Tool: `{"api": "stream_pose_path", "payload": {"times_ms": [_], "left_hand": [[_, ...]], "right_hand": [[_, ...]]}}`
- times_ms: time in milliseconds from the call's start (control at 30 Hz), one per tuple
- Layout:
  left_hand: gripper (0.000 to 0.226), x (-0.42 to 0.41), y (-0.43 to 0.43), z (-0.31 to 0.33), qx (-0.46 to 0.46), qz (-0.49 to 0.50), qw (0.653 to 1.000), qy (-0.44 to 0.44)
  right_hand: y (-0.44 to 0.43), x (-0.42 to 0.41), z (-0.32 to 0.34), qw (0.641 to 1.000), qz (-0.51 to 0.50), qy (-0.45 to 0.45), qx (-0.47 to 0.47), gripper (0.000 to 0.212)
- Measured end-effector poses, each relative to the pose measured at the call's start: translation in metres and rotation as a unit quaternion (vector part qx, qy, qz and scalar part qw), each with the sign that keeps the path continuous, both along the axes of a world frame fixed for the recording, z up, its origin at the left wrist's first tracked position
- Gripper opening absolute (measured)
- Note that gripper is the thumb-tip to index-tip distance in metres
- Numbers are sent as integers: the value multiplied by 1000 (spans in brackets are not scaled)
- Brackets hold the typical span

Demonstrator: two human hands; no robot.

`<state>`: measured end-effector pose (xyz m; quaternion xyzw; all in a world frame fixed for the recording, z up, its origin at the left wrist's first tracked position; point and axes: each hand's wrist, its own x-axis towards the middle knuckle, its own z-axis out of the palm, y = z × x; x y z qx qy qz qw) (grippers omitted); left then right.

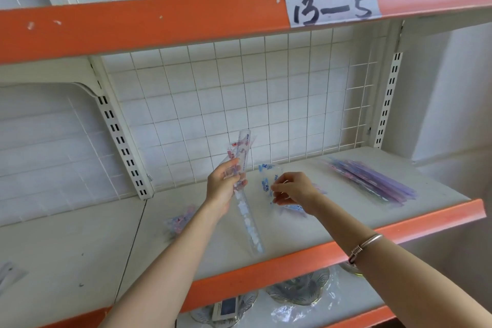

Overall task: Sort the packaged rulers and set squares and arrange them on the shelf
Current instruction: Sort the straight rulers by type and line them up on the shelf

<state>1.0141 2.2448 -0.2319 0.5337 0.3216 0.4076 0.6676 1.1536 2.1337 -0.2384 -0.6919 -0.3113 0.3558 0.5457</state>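
My left hand (223, 184) grips a bundle of clear packaged rulers (246, 210) with red print, held nearly upright above the shelf (332, 210). My right hand (292, 189) pinches a clear packet with blue print (266, 181), a packaged set square by its look, just right of the rulers. Under my right wrist lies another blue-printed packet (294, 208). A stack of purple packaged rulers (372, 181) lies on the shelf's right part. A small red-and-blue printed packet (179, 221) lies on the shelf to the left of my left forearm.
A white wire grid (239, 101) backs the shelf. Above runs an orange shelf edge with a paper label "13-5" (332, 6). The lower shelf holds glass plates (298, 290) and a boxed item (225, 307). A clear packet (9, 274) lies at far left.
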Motion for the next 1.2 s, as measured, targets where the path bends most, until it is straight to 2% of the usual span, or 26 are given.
{"api": "stream_pose_path", "payload": {"times_ms": [67, 233, 400, 700, 800, 900, 967, 1133, 1200], "left_hand": [[44, 0, -1, -3, 1, -1, 1000, 5], [41, 3, -8, -6, -4, -7, 1000, 1], [36, 12, -15, -4, -11, -4, 1000, -7], [33, 33, -26, -5, 6, -3, 1000, 23], [32, 39, -26, -7, 17, 11, 999, 35], [32, 47, -27, -7, 16, 29, 999, 38], [32, 51, -29, -6, 14, 42, 998, 35], [33, 60, -34, -6, 18, 49, 998, 29], [27, 62, -37, -5, 11, 49, 999, 17]], "right_hand": [[-4, 7, -3, 999, -29, -19, -9, 17], [-9, 27, -11, 966, -61, -228, -104, 21], [-13, 36, -17, 940, -49, -300, -153, 11], [-13, 42, -17, 912, -31, -390, -125, 14], [-12, 34, -9, 935, 1, -350, -58, 12], [-13, 21, 4, 970, 97, -222, -23, 21], [-13, 16, 7, 974, 148, -166, -32, 20], [-11, 17, 3, 985, 135, -107, -20, 12], [-11, 20, 3, 989, 132, -68, -22, 12]]}}
